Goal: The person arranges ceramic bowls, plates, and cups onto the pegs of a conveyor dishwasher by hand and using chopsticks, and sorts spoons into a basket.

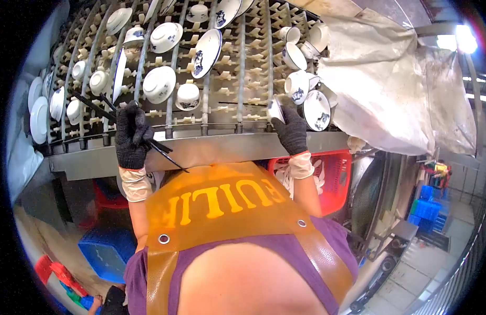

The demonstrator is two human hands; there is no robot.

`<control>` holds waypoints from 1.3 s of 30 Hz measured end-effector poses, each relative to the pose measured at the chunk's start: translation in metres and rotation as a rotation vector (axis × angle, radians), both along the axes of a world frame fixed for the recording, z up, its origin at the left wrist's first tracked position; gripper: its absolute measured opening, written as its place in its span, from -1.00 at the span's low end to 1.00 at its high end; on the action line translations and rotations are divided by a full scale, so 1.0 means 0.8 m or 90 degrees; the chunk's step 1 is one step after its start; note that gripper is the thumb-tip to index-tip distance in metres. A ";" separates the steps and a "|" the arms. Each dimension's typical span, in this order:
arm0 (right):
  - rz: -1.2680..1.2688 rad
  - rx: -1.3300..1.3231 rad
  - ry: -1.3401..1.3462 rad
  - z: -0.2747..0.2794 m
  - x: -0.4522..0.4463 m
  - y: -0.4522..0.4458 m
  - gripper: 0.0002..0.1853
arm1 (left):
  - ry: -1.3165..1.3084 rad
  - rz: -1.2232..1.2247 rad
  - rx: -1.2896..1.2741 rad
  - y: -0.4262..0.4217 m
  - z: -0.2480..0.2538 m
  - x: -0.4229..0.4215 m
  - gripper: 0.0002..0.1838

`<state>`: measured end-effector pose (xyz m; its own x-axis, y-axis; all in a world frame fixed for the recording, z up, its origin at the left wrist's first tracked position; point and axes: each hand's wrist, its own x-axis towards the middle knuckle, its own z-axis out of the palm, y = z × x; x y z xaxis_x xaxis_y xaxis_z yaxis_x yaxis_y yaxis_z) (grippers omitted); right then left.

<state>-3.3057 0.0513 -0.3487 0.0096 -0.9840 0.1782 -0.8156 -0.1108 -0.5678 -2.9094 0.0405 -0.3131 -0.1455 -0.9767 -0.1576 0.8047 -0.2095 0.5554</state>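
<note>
Seen from the head camera, a person in an orange apron point(216, 202) is standing at a pegged rack point(252, 79) of crockery. The gloved left hand point(132, 131) is clenching black sticks point(161, 148) over the metal ledge point(201, 148); the gloved right hand point(291, 131) is grasping a small white dish point(275, 111) beside a blue-patterned plate point(317, 110).

Dressed in a purple top point(335, 239) beneath a brown-orange apron point(243, 226) with glossy straps point(161, 278), metal eyelets point(302, 223) and bold yellow letters point(214, 202). Covered on left hand point(133, 131) and right hand point(291, 131) by dark knit gloves point(130, 156), with pale wrinkled cuffs point(135, 184).
</note>
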 end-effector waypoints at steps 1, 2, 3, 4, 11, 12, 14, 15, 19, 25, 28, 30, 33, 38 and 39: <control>0.003 0.003 0.001 0.015 0.015 -0.007 -0.57 | 0.001 0.003 0.003 0.005 0.000 -0.005 -0.67; 0.027 0.060 -0.202 0.023 0.032 -0.016 -0.60 | -0.067 0.028 0.015 0.010 0.002 -0.014 -0.67; 0.049 0.114 -0.403 0.025 0.047 -0.027 -0.63 | -0.135 0.050 0.024 0.013 0.003 -0.023 -0.67; 0.038 0.129 -0.501 0.025 0.063 -0.038 -0.64 | -0.095 0.007 0.056 0.012 -0.009 -0.029 -0.69; -0.145 -0.304 0.019 0.010 0.016 -0.074 -0.44 | -0.321 -0.191 0.097 0.056 -0.051 -0.135 -0.71; -0.119 -0.274 0.021 0.006 0.009 -0.074 -0.41 | -0.320 -0.192 0.102 0.056 -0.052 -0.133 -0.71; -0.060 -0.214 0.031 -0.019 0.003 -0.080 -0.35 | -0.013 -0.134 0.165 0.046 -0.052 -0.132 -0.71; -0.008 -0.112 0.086 -0.056 -0.008 -0.086 -0.39 | -0.033 -0.108 0.095 0.038 -0.041 -0.130 -0.71; 0.009 -0.005 0.038 -0.033 -0.007 -0.097 -0.52 | 0.121 -0.070 0.109 0.031 -0.053 -0.117 -0.71; -0.040 -0.049 -0.348 -0.021 -0.047 -0.090 -0.70 | 0.158 -0.047 0.070 0.029 -0.056 -0.127 -0.69; 0.016 0.043 -0.031 -0.025 -0.088 -0.063 -0.79 | 0.097 -0.043 0.059 0.028 -0.064 -0.131 -0.68; 0.025 0.077 0.194 -0.037 -0.089 -0.047 -0.86 | 0.067 -0.049 0.053 0.027 -0.063 -0.138 -0.68; -0.014 0.120 0.369 -0.053 -0.078 -0.032 -0.87 | 0.072 -0.088 0.043 0.020 -0.071 -0.144 -0.68; -0.068 0.158 0.310 -0.054 -0.081 -0.028 -0.68 | 0.059 -0.123 0.059 0.016 -0.069 -0.161 -0.68; -0.083 0.149 0.338 -0.057 -0.089 -0.030 -0.66 | 0.029 -0.143 0.050 0.017 -0.066 -0.167 -0.68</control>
<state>-3.3767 0.0271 -0.3941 -0.0858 -0.9955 -0.0394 -0.9932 0.0886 -0.0754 -3.0432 0.0541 -0.3658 -0.3666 -0.9039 -0.2204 0.7570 -0.4275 0.4941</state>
